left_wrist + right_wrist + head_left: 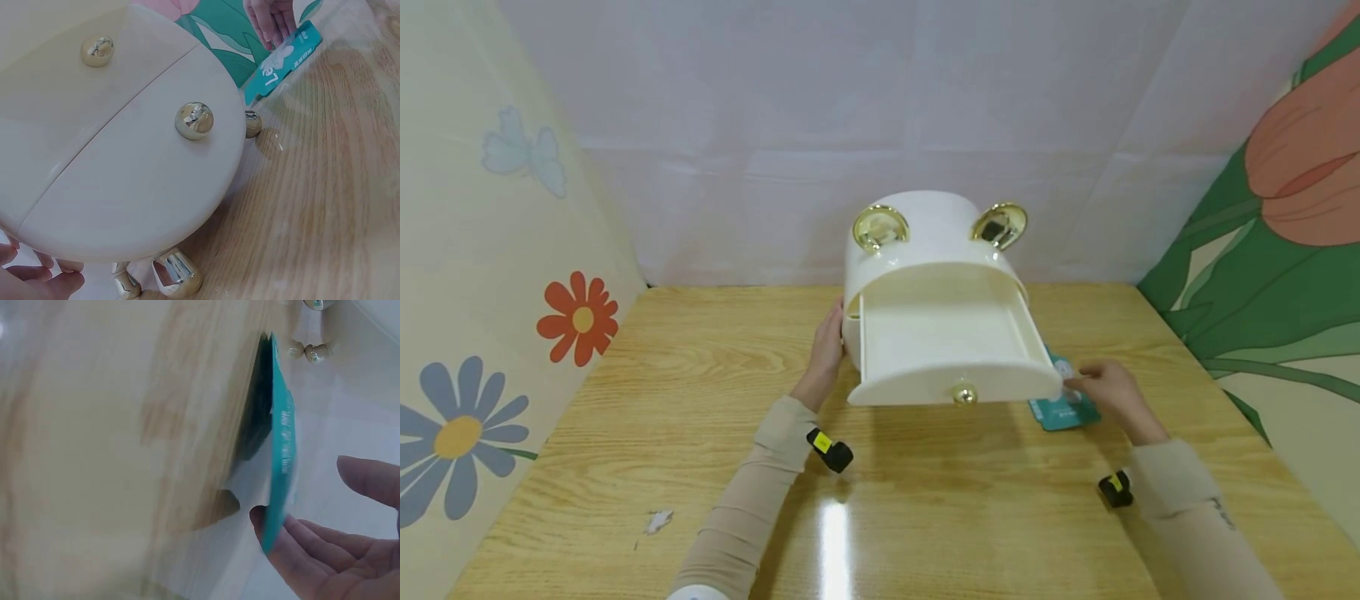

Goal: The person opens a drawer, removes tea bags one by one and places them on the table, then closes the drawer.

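Drawer [917, 387] extended, teal packet [1067, 414] outside it, toward worktop's [700, 367] right edge; left hand [825, 350] against bear-eared cabinet [934, 229], right hand [1114, 393] touching packet.

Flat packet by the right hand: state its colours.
Teal packet with white print; clearest in left wrist view.

A shiny wooden table [700, 375] with a white box [928, 242] on it.
The table is yellow-brown with wavy wood lines, and a bright streak [835, 550] of light shines on the near part. The white box stands on shiny gold feet [178, 273], toward the back. Just beside it on the right, a blue-green packet [1066, 414] tips up on a slant; I can't tell if its low edge touches the wood. Near the front left is a small pale patch [659, 522].
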`<state>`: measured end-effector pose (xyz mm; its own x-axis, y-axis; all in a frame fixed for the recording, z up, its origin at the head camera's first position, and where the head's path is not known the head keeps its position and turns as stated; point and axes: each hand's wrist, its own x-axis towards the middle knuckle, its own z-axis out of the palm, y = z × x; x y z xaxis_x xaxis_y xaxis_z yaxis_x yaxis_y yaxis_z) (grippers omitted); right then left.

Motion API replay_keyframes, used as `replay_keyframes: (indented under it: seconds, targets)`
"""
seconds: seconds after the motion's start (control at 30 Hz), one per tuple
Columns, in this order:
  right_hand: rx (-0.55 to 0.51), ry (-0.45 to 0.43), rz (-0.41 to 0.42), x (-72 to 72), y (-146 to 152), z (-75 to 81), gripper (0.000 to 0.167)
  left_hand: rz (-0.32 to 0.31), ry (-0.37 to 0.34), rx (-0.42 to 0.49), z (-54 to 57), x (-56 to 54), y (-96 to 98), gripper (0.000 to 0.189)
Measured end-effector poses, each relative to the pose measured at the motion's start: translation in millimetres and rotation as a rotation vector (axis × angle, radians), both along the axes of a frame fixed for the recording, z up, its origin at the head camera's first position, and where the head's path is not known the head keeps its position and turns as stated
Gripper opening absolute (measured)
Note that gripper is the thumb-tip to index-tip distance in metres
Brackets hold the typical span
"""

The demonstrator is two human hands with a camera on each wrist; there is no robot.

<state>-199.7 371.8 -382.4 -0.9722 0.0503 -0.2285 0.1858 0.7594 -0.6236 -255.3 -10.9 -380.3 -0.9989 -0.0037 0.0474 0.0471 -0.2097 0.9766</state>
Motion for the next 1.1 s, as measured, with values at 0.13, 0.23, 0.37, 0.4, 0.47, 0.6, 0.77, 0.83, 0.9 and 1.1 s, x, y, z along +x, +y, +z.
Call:
replay_keyframes:
  seconds: [0.13,0.23,0.37,0.4,0.47,0.6,0.77,0.83,0.9,1.1]
  targets:
    - [0.014,0.003,0.016,2.1,0.3,0.2,0.066,0.006,0.003,-0.019,-0.2,0.5,0.3,0.044]
    - [0.017,0.018,0.023,3.1,0.0,0.1,0.068,0.012,0.001,-0.016,-0.5,0.2,0.4,0.043]
    - [0.004,0.042,0.011,4.6,-1.1,1.1,0.069,0.013,0.001,-0.017,-1.2,-0.2,0.6,0.043]
    - [0.006,0.059,0.006,5.1,-1.7,1.7,0.069,0.011,0.001,-0.018,-1.2,-0.2,0.6,0.043]
    - [0.005,0.113,-0.005,6.2,-3.7,3.2,0.066,0.009,0.001,-0.021,-1.3,-0.3,0.7,0.044]
    - [0.028,0.280,-0.019,9.1,-10.7,8.6,0.053,0.004,0.000,-0.018,-0.9,-0.4,0.6,0.044]
    - [0.038,0.444,-0.040,15.4,-20.8,20.1,0.040,-0.002,0.001,-0.006,-0.3,0.2,0.7,0.044]
    - [0.033,0.491,-0.056,18.4,-24.8,25.3,0.039,-0.005,0.001,-0.005,-0.2,0.4,0.7,0.044]
    - [0.028,0.547,-0.068,21.7,-29.3,30.6,0.037,-0.007,-0.001,-0.006,-0.1,0.6,0.7,0.045]
    - [-0.041,0.776,-0.056,32.5,-46.3,47.2,0.025,-0.001,-0.010,-0.011,0.1,0.2,1.6,0.045]
